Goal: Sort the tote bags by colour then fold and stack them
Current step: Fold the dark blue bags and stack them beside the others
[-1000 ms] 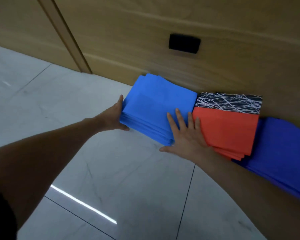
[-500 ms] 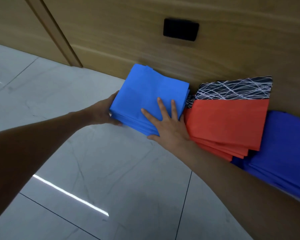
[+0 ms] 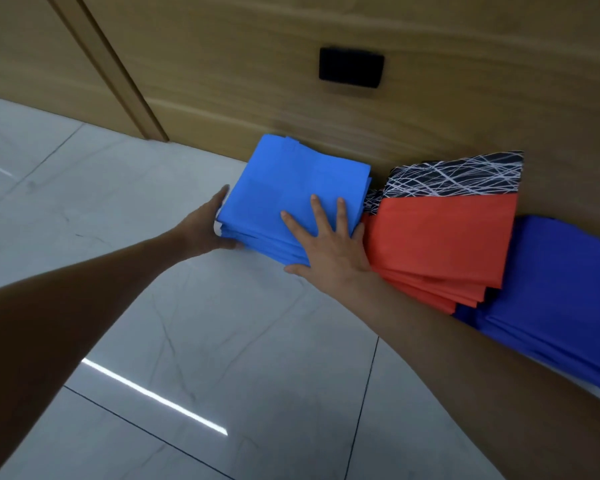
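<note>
A stack of folded light blue tote bags (image 3: 291, 181) lies on the floor against the wooden wall. My left hand (image 3: 205, 226) presses against the stack's left edge, its thumb under the near corner. My right hand (image 3: 329, 244) lies flat on top of the stack with its fingers spread. To the right sits a fanned stack of orange bags (image 3: 444, 237), with a black bag with white lines (image 3: 454, 178) behind it. Further right lies a pile of dark blue bags (image 3: 561, 289).
The wooden wall (image 3: 395, 126) carries a black rectangular plate (image 3: 351, 68) above the bags. A wooden door frame (image 3: 111, 67) stands to the left. Pale marble floor tiles (image 3: 222, 341) spread out in front of the stacks.
The light blue stack has been drawn left, away from the orange one. My right hand moved from the stack's right edge onto its top. My left hand stayed at the left edge.
</note>
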A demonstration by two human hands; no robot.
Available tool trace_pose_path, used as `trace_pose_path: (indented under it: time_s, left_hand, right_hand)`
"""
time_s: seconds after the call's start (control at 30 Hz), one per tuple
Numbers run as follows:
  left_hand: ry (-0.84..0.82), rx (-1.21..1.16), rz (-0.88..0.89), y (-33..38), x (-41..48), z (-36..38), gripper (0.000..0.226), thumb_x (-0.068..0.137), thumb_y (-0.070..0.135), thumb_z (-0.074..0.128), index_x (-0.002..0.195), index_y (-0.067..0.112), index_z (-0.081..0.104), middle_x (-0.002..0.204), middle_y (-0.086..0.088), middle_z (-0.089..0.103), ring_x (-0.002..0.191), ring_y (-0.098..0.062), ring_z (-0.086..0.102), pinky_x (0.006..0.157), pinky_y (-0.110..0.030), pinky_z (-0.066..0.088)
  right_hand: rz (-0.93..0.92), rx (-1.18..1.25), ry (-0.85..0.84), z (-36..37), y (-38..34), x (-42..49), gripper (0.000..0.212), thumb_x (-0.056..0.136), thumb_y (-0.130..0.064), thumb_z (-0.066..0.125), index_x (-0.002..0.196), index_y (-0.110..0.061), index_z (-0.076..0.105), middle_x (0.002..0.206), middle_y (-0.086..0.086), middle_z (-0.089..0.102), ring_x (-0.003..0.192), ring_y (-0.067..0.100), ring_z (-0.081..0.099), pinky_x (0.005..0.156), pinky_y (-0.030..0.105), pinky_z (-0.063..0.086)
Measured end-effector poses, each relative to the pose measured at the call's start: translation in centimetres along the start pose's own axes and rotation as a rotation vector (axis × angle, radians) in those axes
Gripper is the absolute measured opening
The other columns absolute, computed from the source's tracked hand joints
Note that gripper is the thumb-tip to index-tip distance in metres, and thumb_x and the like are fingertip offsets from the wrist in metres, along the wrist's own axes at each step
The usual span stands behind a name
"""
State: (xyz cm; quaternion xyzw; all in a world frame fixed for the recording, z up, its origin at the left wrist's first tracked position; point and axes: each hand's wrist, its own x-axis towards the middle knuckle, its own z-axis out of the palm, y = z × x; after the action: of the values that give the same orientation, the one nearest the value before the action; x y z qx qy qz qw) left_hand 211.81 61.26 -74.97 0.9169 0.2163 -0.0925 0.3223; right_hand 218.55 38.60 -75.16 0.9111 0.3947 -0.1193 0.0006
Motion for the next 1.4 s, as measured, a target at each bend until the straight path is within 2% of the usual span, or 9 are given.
trace_pose_path:
  time_s: [0.1,0.23,0.33,0.43,0.7,1.0,1.17,1.3,1.4]
  left_hand:
    - [0.025,0.101,-0.079,1.3,-1.6,-1.2,0.120,0.067,0.031,0.082,0.150,0.013,-0.002,0.156,-0.008,0.016,0.142,-0.022,0.019,0.112,-0.034,0.022]
    - [0.264,0.128,0.144,4.7,-6.0,-1.2,0.091,0.074,0.030,0.078,0.145,0.007,0.026,0.147,-0.013,0.033,0.135,-0.027,0.032,0.109,-0.035,0.028]
    - [0.240,0.136,0.426,7.4,-9.4,0.9,0.048,0.078,0.015,0.074,0.122,0.006,0.057,0.129,-0.011,0.053,0.118,-0.027,0.052,0.096,-0.024,0.037]
    - [0.111,0.119,0.572,11.5,-12.7,4.0,0.028,0.083,0.011,0.068,0.111,0.009,0.065,0.119,-0.004,0.060,0.110,-0.020,0.057,0.091,-0.021,0.040]
    - [-0.213,0.034,0.702,23.0,-21.0,13.9,0.024,0.088,0.016,0.060,0.112,0.013,0.064,0.113,0.000,0.064,0.103,-0.013,0.058,0.091,-0.028,0.044]
    - [-0.496,-0.026,0.560,30.5,-28.0,26.2,0.015,0.086,0.010,0.061,0.100,0.009,0.066,0.099,-0.001,0.063,0.091,-0.015,0.059,0.085,-0.023,0.046]
    - [-0.500,-0.005,0.414,31.5,-28.7,32.0,0.047,0.085,0.023,0.066,0.126,0.008,0.048,0.118,-0.002,0.045,0.105,-0.019,0.051,0.091,-0.026,0.042]
    - [-0.419,-0.228,0.048,32.1,-28.1,35.5,0.076,0.075,0.033,0.076,0.133,0.000,0.040,0.131,-0.015,0.048,0.119,-0.032,0.049,0.099,-0.039,0.043]
    - [-0.367,-0.284,-0.180,32.4,-27.9,36.7,0.033,0.083,0.022,0.070,0.105,0.001,0.059,0.113,-0.017,0.061,0.105,-0.033,0.058,0.091,-0.038,0.047]
  right_hand:
    - [-0.014,0.038,0.032,-1.4,0.2,-1.7,0.086,0.085,-0.069,0.039,0.148,-0.036,-0.009,0.156,0.004,-0.021,0.141,0.041,-0.017,0.107,0.066,0.010]
    - [-0.127,0.084,0.099,-3.3,1.4,-6.2,0.067,0.097,-0.047,0.038,0.151,-0.019,0.010,0.159,0.007,-0.006,0.145,0.028,-0.008,0.117,0.046,0.007]
    - [-0.202,0.186,0.162,-4.1,3.1,-11.6,0.047,0.095,-0.026,0.048,0.138,-0.007,0.044,0.148,0.014,0.037,0.139,0.026,0.031,0.113,0.038,0.029]
    - [-0.122,0.230,0.244,-4.1,5.1,-17.9,0.038,0.084,-0.029,0.047,0.110,-0.009,0.067,0.111,0.007,0.067,0.105,0.023,0.063,0.088,0.030,0.050]
    - [0.326,0.344,0.179,-2.2,9.3,-35.5,0.041,0.099,-0.022,0.043,0.138,-0.011,0.042,0.145,0.003,0.039,0.135,0.018,0.031,0.110,0.023,0.021]
    - [0.786,0.470,0.121,4.3,15.5,-51.9,0.042,0.096,-0.032,0.049,0.133,-0.012,0.047,0.138,0.006,0.045,0.127,0.026,0.041,0.102,0.030,0.034]
    - [0.742,0.471,0.015,9.2,15.5,-56.1,0.115,0.060,-0.090,0.004,0.142,-0.016,0.038,0.151,0.005,0.030,0.134,0.024,0.036,0.108,0.032,0.033]
    - [0.764,0.388,-0.028,13.2,14.1,-57.0,0.081,0.083,-0.077,0.011,0.127,-0.019,0.046,0.125,0.004,0.061,0.103,0.018,0.066,0.079,0.027,0.055]
    - [0.746,0.397,-0.028,14.6,13.4,-56.7,0.077,0.073,-0.070,0.030,0.128,-0.019,0.043,0.124,0.002,0.062,0.103,0.015,0.064,0.080,0.024,0.055]
